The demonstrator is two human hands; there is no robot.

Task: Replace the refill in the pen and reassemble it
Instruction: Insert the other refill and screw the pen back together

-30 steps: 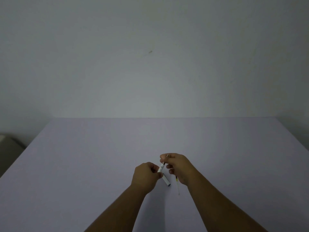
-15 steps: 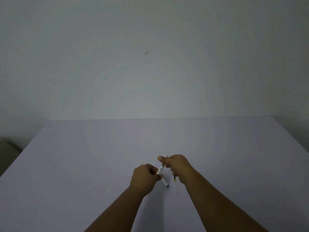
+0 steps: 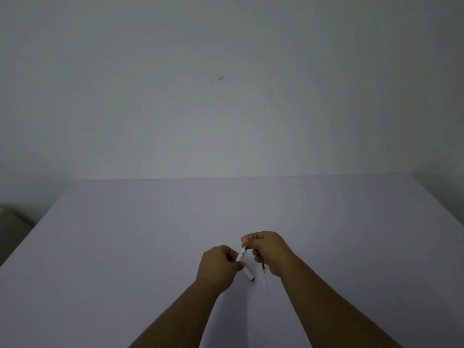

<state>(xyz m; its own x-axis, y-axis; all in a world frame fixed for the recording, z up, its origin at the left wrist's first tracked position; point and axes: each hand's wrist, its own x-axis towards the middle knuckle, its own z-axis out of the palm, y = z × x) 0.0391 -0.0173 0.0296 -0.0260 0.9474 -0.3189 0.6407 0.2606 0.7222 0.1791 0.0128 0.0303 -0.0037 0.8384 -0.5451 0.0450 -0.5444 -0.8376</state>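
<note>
My left hand [image 3: 218, 266] grips a white pen barrel [image 3: 241, 254], which is tilted up to the right just above the table. My right hand [image 3: 270, 248] pinches a thin dark refill [image 3: 247, 245] where it sticks out of the barrel's upper end. The refill's tip shows above my fingers. A short white pen piece with a dark end [image 3: 249, 274] lies on the table just below the barrel. A second thin refill with a yellow and dark band [image 3: 265, 278] points toward me below my right hand, its upper end hidden by the palm.
The work surface is a pale lilac table [image 3: 125, 247] against a plain wall. Its left edge runs diagonally, with a dim grey object [image 3: 12, 224] beyond it. The right edge slants at the far right.
Both hands stay together in nearly the same spot. My right fingers have shifted slightly on the refill at the barrel's end.
</note>
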